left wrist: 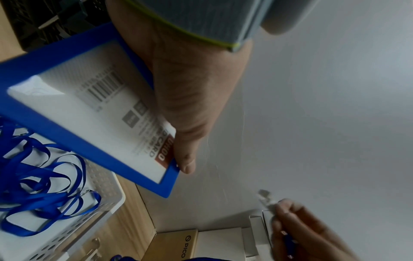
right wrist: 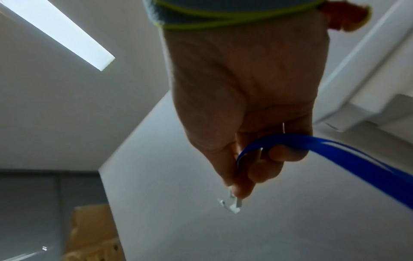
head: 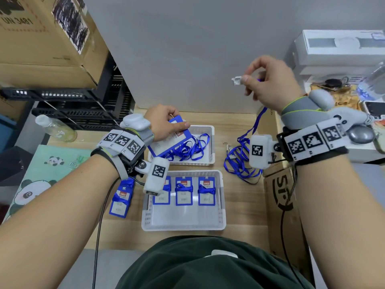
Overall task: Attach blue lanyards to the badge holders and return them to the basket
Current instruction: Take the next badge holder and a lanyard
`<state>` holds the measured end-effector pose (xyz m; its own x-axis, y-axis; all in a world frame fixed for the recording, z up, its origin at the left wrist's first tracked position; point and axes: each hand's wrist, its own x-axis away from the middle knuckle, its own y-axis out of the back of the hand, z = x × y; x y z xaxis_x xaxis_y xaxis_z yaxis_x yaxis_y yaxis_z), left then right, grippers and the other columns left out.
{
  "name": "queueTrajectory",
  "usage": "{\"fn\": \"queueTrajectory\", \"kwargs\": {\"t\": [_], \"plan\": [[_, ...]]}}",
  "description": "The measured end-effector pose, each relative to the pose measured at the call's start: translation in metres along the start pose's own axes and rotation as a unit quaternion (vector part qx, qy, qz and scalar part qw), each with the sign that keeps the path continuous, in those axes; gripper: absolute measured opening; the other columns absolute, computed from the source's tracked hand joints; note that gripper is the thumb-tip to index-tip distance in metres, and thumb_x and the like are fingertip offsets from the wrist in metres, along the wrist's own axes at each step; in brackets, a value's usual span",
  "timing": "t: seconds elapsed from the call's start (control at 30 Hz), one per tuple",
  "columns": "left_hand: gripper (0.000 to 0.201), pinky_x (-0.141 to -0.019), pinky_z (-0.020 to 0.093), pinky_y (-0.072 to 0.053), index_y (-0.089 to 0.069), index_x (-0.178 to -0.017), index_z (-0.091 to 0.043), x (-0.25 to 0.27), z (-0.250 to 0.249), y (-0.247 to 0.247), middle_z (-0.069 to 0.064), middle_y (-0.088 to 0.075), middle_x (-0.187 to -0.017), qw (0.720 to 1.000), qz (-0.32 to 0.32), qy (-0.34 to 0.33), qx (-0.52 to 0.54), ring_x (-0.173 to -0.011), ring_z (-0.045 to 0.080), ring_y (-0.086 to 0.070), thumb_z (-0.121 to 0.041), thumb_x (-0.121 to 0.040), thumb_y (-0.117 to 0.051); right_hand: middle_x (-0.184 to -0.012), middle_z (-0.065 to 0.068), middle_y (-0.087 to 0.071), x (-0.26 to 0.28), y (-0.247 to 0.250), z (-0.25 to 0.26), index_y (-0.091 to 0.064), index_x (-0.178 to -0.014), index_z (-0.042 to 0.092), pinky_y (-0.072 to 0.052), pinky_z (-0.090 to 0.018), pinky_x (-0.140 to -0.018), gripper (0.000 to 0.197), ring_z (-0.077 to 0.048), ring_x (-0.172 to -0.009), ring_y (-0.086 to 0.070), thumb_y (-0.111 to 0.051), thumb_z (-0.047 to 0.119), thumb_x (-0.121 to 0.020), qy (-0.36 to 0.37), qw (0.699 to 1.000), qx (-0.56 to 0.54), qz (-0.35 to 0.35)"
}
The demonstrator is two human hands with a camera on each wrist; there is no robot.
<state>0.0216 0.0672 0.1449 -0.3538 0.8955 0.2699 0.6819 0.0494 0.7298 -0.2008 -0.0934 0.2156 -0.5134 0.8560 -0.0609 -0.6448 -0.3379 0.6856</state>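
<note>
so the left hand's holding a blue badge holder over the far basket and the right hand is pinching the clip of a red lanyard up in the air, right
Not quite: the lanyard is blue, not red, as the right wrist view shows. The rest stands: the left hand holds the blue badge holder over the far basket, and the right hand pinches the clip up in the air.

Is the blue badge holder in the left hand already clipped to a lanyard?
No, the blue badge holder is apart from the silver metal clip pinched by the right hand.
</note>
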Motion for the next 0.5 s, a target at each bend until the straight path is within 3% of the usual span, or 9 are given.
{"fn": "queueTrajectory", "kwargs": {"t": [0.07, 0.17, 0.2, 0.27, 0.37, 0.5], "plan": [[0.036, -0.065, 0.038, -0.054, -0.06, -0.075, -0.021, -0.001, 0.002, -0.004, 0.002, -0.073, -0.076, 1.0, 0.012, 0.007, 0.001, -0.068, 0.021, -0.066, -0.055, -0.074, -0.073, -0.068, 0.001, -0.072, 0.001, -0.021, -0.029, -0.053, -0.081, 0.025, -0.049, -0.026, -0.058, 0.012, -0.019, -0.056, -0.065, -0.061, 0.016, -0.084, -0.056, 0.998, 0.006, 0.026], [0.037, -0.061, 0.037, -0.051, -0.058, -0.071, -0.022, -0.001, 0.007, -0.01, 0.005, -0.073, -0.076, 1.0, 0.02, 0.012, -0.011, -0.066, 0.023, -0.064, -0.056, -0.074, -0.072, -0.089, 0.0, -0.075, 0.006, -0.055, -0.071, -0.061, -0.075, 0.029, -0.056, -0.035, -0.08, 0.016, -0.023, -0.083, -0.07, -0.061, 0.015, -0.082, -0.127, 0.985, 0.048, 0.102], [0.037, -0.058, 0.035, -0.049, -0.058, -0.07, -0.022, -0.001, 0.009, -0.012, 0.005, -0.073, -0.075, 1.0, 0.023, 0.014, -0.016, -0.064, 0.023, -0.062, -0.056, -0.075, -0.072, -0.098, 0.0, -0.074, 0.009, -0.067, -0.084, -0.066, -0.079, 0.029, -0.054, -0.034, -0.087, 0.017, -0.023, -0.091, -0.068, -0.059, 0.015, -0.085, -0.15, 0.977, 0.058, 0.137], [0.036, -0.056, 0.033, -0.046, -0.058, -0.068, -0.022, -0.002, 0.015, -0.017, 0.006, -0.072, -0.074, 0.999, 0.032, 0.024, -0.019, -0.063, 0.022, -0.061, -0.055, -0.075, -0.073, -0.114, -0.001, -0.069, 0.018, -0.088, -0.105, -0.071, -0.102, 0.025, -0.047, -0.027, -0.09, 0.022, -0.023, -0.104, -0.063, -0.054, 0.015, -0.092, -0.191, 0.956, 0.086, 0.207], [0.033, -0.059, 0.036, -0.05, -0.06, -0.068, -0.022, -0.003, 0.026, -0.027, 0.006, -0.072, -0.075, 0.998, 0.047, 0.032, -0.021, -0.068, 0.025, -0.065, -0.051, -0.076, -0.074, -0.126, -0.006, -0.063, 0.03, -0.114, -0.126, -0.064, -0.124, 0.019, -0.043, -0.028, -0.087, 0.031, -0.026, -0.112, -0.058, -0.051, 0.02, -0.097, -0.234, 0.919, 0.139, 0.286], [0.038, -0.056, 0.03, -0.043, -0.066, -0.073, -0.015, -0.008, 0.039, -0.038, 0.004, -0.07, -0.073, 0.997, 0.053, 0.035, -0.039, -0.065, 0.021, -0.059, -0.053, -0.077, -0.072, -0.143, -0.009, -0.05, 0.037, -0.141, -0.141, -0.05, -0.139, 0.011, -0.038, -0.036, -0.103, 0.042, -0.03, -0.128, -0.048, -0.047, 0.02, -0.098, -0.244, 0.873, 0.197, 0.374]]}}
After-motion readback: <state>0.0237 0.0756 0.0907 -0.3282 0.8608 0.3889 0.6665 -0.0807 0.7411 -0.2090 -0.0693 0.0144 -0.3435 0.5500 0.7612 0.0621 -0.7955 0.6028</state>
